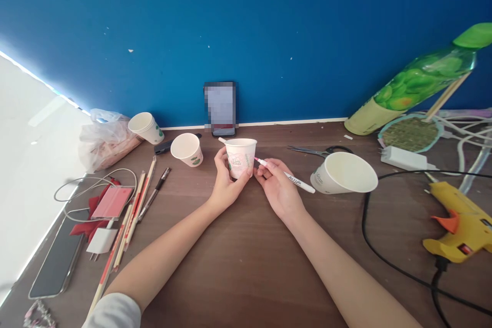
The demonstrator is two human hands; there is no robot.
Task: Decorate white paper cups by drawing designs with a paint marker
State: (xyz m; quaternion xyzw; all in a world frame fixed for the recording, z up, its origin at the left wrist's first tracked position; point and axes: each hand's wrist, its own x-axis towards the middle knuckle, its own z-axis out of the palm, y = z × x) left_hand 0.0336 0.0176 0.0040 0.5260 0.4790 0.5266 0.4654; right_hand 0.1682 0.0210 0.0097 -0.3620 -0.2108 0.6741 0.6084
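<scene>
Your left hand (226,190) wraps its fingers around the paper cup (239,152) over the desk (246,271); your right hand (283,192) pinches the white marker (302,184), pink tip just beside it. Pink lines already mark the cup; what's left is unclear. The marker reads "Acrylic"; the cup's small print is illegible.

Looking like a personal craft desk, not showing if home, dorm, etc. Seeing dk-brown desktop (246,271) running up to blue wall (246,20). Mixing craft kit, e.g. yellow glue gun (457,225), scissors (319,151), acrylic marker (300,182), w/ everyday personal stuff: phone (57,259) lying at L, white plug (102,241), green-capped bottle (417,79), plastic bag (103,141), beaded trinket (39,314). Also spotting paper cups (240,150) around.
</scene>
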